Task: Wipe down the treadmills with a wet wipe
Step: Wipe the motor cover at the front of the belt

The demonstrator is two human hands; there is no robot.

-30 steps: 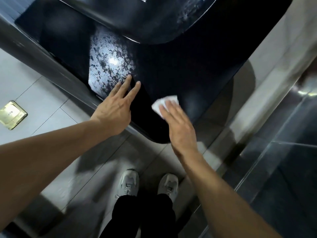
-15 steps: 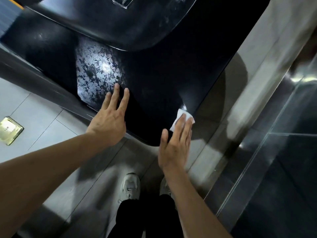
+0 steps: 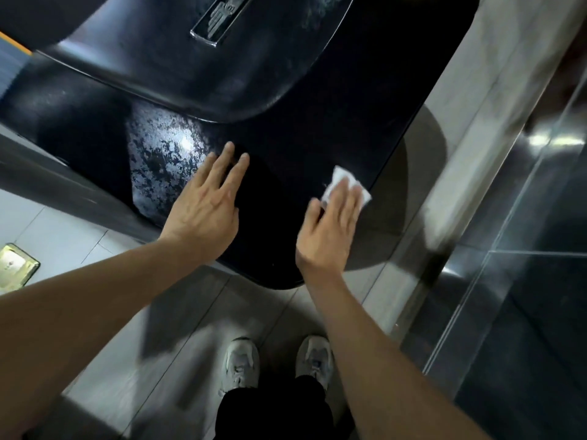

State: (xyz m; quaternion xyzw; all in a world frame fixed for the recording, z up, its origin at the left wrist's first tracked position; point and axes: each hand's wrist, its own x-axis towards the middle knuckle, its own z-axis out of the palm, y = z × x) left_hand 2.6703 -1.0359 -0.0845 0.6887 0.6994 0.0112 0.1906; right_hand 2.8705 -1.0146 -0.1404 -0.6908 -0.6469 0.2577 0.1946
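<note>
One glossy black treadmill housing (image 3: 317, 128) fills the upper half of the head view, its top edge and left end cut off by the frame. A raised, rounded black cover (image 3: 178, 61) sits on it, bearing one silver-framed rectangular emblem (image 3: 219, 23) whose motif is blurred and cannot be read. A patch of mottled pale glare lies on the housing just left of the fingers.

Two bare hands are in view. The left hand (image 3: 203, 211) lies flat on the housing, fingers straight and together, its grip open and holding nothing. The right hand (image 3: 330, 230) presses one small white wet wipe (image 3: 340, 182) against the housing close to its right edge with straight fingers; most of the wipe is hidden under them, only its far corners showing, and the grip is flat, not curled.

Below, two pale grey sneakers (image 3: 241, 360) stand on the grey tiled floor (image 3: 70, 230), the dark trouser legs cut off at the bottom. One brass floor plate (image 3: 16, 265) shows at the left edge, partly cropped. The dark reflective panels at right are hard to make out.
</note>
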